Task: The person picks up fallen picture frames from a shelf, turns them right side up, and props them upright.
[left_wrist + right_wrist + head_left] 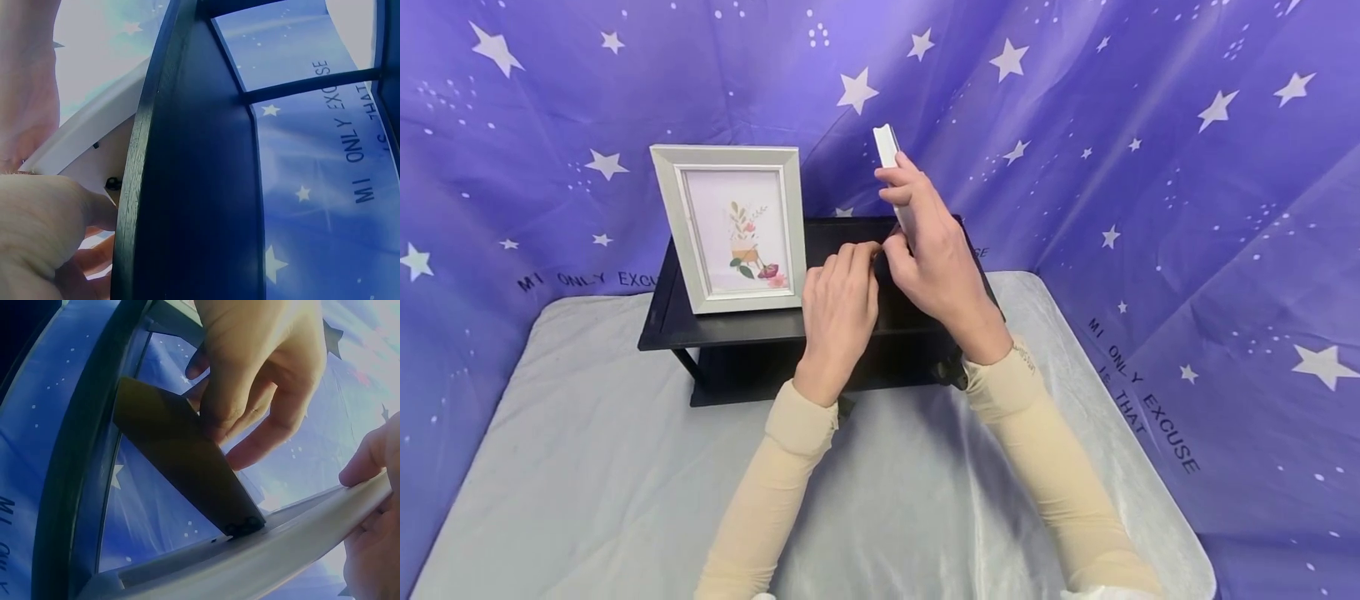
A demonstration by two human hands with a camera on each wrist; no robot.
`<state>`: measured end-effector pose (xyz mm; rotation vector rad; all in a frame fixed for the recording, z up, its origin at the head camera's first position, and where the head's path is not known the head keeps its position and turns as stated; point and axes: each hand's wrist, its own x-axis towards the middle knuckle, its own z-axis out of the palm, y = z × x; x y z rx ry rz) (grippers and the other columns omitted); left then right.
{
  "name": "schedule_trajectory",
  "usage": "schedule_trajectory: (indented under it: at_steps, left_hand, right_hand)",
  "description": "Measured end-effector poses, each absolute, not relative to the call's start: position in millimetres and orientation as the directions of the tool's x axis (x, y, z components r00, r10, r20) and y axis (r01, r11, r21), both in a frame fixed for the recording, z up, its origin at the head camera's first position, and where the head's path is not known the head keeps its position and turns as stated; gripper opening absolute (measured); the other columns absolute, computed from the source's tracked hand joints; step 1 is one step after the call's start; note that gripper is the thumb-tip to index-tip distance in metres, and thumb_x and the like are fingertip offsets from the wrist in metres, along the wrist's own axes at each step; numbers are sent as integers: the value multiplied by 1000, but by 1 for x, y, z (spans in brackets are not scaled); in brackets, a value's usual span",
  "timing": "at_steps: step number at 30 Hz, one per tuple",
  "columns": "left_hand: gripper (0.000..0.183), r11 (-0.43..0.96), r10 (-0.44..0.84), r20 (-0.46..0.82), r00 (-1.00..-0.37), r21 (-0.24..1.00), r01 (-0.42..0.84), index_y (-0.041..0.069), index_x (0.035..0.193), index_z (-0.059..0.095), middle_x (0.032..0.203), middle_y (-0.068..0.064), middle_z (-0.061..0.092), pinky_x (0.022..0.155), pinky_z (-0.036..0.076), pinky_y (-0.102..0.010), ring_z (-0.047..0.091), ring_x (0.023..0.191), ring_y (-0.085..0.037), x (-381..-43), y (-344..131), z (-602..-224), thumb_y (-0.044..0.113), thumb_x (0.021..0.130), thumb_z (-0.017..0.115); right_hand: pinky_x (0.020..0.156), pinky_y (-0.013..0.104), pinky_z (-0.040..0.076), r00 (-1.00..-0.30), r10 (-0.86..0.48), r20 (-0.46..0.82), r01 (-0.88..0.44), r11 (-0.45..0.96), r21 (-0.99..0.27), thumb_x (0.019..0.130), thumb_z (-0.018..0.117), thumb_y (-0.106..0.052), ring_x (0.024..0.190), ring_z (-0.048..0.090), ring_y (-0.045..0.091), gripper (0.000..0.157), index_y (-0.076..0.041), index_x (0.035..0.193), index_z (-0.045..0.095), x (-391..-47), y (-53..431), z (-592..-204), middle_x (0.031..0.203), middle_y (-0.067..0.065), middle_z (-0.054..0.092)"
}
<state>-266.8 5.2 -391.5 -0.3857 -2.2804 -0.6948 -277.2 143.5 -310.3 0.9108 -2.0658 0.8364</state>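
Observation:
A white picture frame [886,143] stands nearly edge-on to me over the black shelf [730,327], its lower part hidden by my hands. My right hand [934,250] grips one of its sides. From the frame's back a brown easel leg [181,450] swings out on a small dark hinge [245,525], plain in the right wrist view. Thumb and fingers of my left hand [842,296] pinch that leg along its edge. To the left, a second white picture frame [727,302] with a flower picture [745,233] leans upright on the shelf top.
The two-tier shelf has a lower board [752,375] beneath my forearms. It stands on a table with a pale grey cloth [587,450]. A purple curtain [737,75] with white stars hangs close behind and at both sides.

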Motion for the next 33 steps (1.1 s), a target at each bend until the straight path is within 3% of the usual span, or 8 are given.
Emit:
schedule_trajectory:
  at_steps: [4,11,15,18,20,25,29,33]
  left_hand:
    - [23,817,75,713,-697,357,453,12,128,71,115,-7,74,80,52,-42,71,97,-29,-268,6,-387,13,109,58]
    - [21,820,79,710,-700,353,451,13,127,70,114,-6,75,94,46,-44,71,97,-27,-268,7,-386,15,110,57]
    - [22,807,75,706,-704,372,459,12,129,69,115,-7,74,95,46,-43,71,99,-27,-268,6,-386,15,111,56]
    - [26,782,76,703,-707,398,480,10,134,67,119,-9,73,92,49,-43,69,103,-29,-269,7,-386,15,111,57]
    - [29,763,72,704,-706,417,494,8,137,64,123,-11,72,90,50,-43,68,107,-30,-269,7,-386,15,110,58]
    - [45,667,-8,728,-685,514,539,5,150,49,129,-12,68,90,49,-43,65,113,-30,-264,7,-386,15,107,60]
    - [59,525,-85,750,-656,593,610,4,157,36,133,-12,66,100,48,-45,65,120,-27,-256,10,-383,16,105,61]
    - [60,263,-78,702,-708,700,664,5,158,32,135,-14,62,105,52,-43,65,120,-29,-249,16,-380,18,106,60]
  right_hand:
    - [122,38,43,-492,-323,809,-799,535,-273,90,47,15,160,40,21,36,8,123,59,-278,144,-307,149,15,63]
    - [125,37,41,-500,-298,813,-796,529,-295,88,47,16,160,39,20,36,8,121,60,-278,143,-306,150,15,61]
    - [124,39,40,-472,-287,834,-796,546,-262,88,50,13,157,43,26,39,5,124,61,-280,144,-309,155,17,56]
    - [125,42,37,-421,-289,860,-801,563,-203,95,55,-2,156,42,30,42,1,136,61,-282,146,-309,163,21,47]
    - [128,46,30,-384,-295,875,-812,560,-168,102,56,-20,159,36,31,47,-2,145,58,-284,149,-308,168,24,39]
    - [135,50,13,-337,-271,902,-833,532,-151,110,39,-62,167,19,31,75,-5,157,50,-286,155,-305,172,31,26]
    - [134,47,11,-390,-210,897,-821,520,-235,109,29,-68,167,21,26,84,-3,158,47,-290,163,-302,175,26,27]
    - [132,38,16,-536,-136,833,-770,483,-417,111,31,-49,163,29,17,67,-6,160,47,-299,173,-299,173,13,36]
